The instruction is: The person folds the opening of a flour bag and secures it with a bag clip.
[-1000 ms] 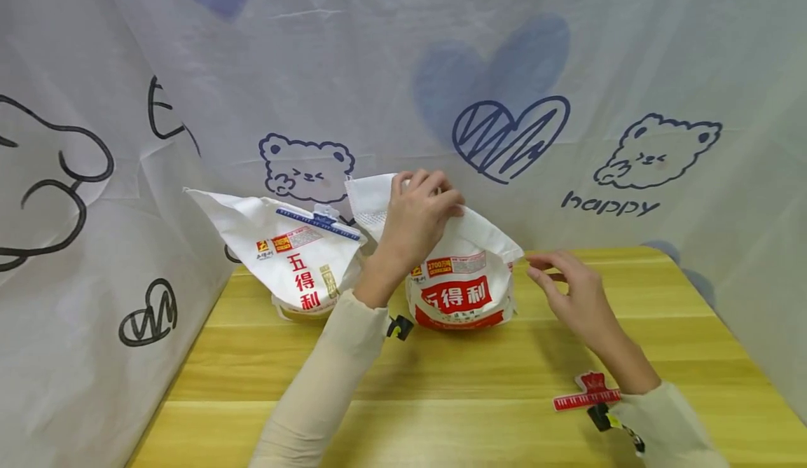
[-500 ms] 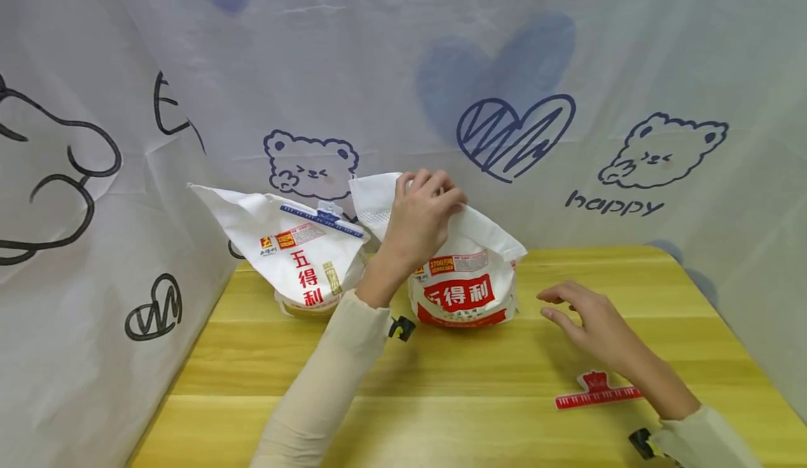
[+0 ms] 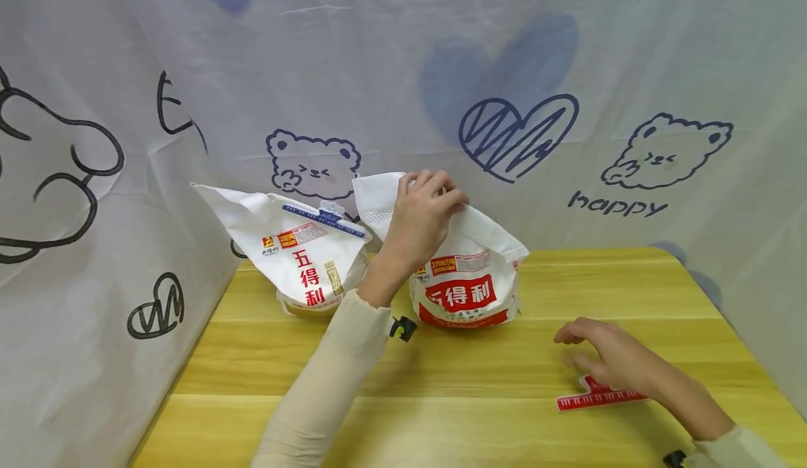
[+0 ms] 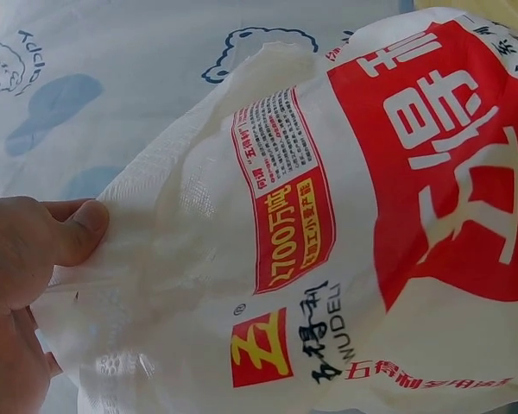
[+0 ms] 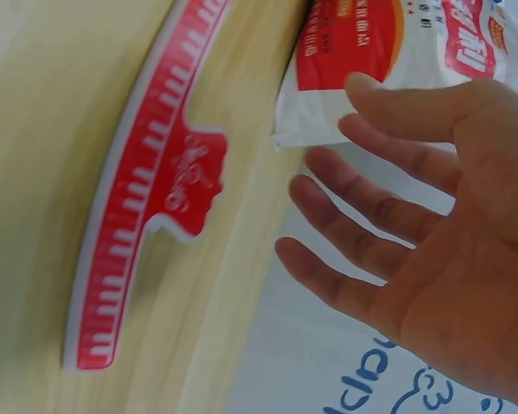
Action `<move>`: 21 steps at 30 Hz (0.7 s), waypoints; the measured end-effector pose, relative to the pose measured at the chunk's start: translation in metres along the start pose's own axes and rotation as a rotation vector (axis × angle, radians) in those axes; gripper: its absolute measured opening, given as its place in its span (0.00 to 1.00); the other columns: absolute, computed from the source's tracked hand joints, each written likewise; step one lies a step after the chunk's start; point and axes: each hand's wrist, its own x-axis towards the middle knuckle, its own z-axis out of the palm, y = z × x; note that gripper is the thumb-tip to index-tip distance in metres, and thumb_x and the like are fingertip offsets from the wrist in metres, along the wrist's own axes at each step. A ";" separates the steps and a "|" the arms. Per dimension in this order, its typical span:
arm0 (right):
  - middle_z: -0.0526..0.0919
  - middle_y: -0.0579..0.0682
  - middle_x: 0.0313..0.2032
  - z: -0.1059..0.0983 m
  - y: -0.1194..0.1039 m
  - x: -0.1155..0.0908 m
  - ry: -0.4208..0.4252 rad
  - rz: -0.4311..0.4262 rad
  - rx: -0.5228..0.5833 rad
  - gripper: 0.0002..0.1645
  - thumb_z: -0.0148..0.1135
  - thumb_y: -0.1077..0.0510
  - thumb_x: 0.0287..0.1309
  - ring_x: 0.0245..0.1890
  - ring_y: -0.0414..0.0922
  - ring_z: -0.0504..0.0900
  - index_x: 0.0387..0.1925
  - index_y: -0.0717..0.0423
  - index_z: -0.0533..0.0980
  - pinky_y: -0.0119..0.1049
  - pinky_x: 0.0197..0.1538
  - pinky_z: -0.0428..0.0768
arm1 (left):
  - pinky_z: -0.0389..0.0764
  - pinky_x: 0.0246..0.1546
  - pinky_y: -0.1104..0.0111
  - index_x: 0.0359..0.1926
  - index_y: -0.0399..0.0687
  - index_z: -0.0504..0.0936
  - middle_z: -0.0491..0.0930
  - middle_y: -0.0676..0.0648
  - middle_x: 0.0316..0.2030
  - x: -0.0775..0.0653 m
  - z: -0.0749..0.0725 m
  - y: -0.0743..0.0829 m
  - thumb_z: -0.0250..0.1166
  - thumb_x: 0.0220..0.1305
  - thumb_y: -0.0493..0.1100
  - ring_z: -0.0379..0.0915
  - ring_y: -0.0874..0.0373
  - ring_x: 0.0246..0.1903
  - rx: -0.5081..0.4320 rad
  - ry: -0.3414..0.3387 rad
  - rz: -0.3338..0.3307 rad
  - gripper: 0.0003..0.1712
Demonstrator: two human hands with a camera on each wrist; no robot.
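Observation:
My left hand (image 3: 424,216) grips the folded top edge of a white flour bag (image 3: 463,293) with red printing, standing on the table. In the left wrist view the thumb (image 4: 88,226) pinches the bag's rim. My right hand (image 3: 614,352) hovers over the table to the right of the bag, fingers spread and loosely bent, holding nothing. Just below it lies a red clip (image 3: 599,399) patterned like piano keys, partly covered by the hand in the head view. The right wrist view shows the whole right hand (image 5: 449,233) apart from the red clip (image 5: 147,181).
Left of the gripped bag stands a second white flour bag (image 3: 315,272), its folded top held by a blue clip (image 3: 323,220). The wooden table (image 3: 479,412) meets a printed cloth backdrop (image 3: 391,104) behind and at the sides.
My right hand has left the right corner of the bag's top and moved right and down toward the red clip. My left hand keeps its grip on the bag.

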 end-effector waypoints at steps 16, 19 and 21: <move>0.86 0.49 0.43 0.009 0.041 -0.018 -0.249 -0.061 0.155 0.19 0.76 0.65 0.51 0.45 0.51 0.86 0.46 0.60 0.82 0.44 0.45 0.86 | 0.66 0.61 0.54 0.39 0.50 0.91 0.82 0.52 0.39 0.000 -0.003 -0.003 0.69 0.68 0.39 0.74 0.54 0.46 -0.062 0.034 0.023 0.05; 0.86 0.48 0.42 0.011 0.044 -0.020 -0.242 -0.042 0.151 0.20 0.79 0.64 0.49 0.44 0.49 0.86 0.45 0.60 0.82 0.43 0.44 0.85 | 0.66 0.61 0.53 0.39 0.50 0.91 0.82 0.52 0.39 0.000 -0.004 -0.003 0.69 0.68 0.39 0.74 0.54 0.46 -0.068 0.033 0.023 0.05; 0.85 0.47 0.42 0.013 0.044 -0.021 -0.233 -0.035 0.150 0.21 0.80 0.64 0.47 0.43 0.46 0.85 0.44 0.59 0.82 0.41 0.42 0.85 | 0.66 0.61 0.53 0.39 0.50 0.91 0.82 0.52 0.39 0.000 -0.004 -0.003 0.69 0.68 0.39 0.74 0.54 0.46 -0.066 0.029 0.022 0.05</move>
